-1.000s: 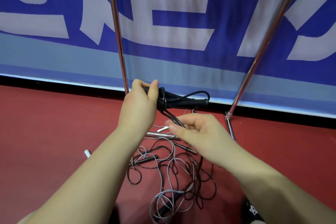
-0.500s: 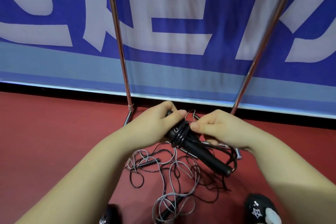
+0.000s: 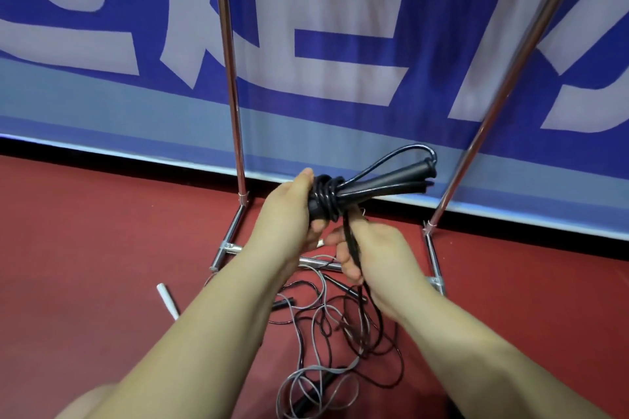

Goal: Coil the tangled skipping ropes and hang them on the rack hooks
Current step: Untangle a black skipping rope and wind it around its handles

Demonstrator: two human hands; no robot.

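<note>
My left hand (image 3: 289, 214) grips the two black handles of a black skipping rope (image 3: 381, 182), which point to the right and slightly up. Several turns of black cord (image 3: 325, 196) are wound around the handles beside my thumb. Just below, my right hand (image 3: 374, 255) is closed on the loose black strands that hang from the wraps down to the floor. A tangle of grey and black ropes (image 3: 326, 343) lies on the red floor under my forearms. The rack's hooks are out of view.
Two chrome rack uprights (image 3: 231, 78) (image 3: 510, 78) rise from a chrome base frame (image 3: 228, 248) on the red floor, in front of a blue and white banner (image 3: 340, 44). A white handle (image 3: 166, 299) lies on the floor at the left.
The handle bundle swung from pointing down-right to pointing right and up. My right hand dropped from beside the wraps to below them, drawing the loose strands downward. The view shifted slightly.
</note>
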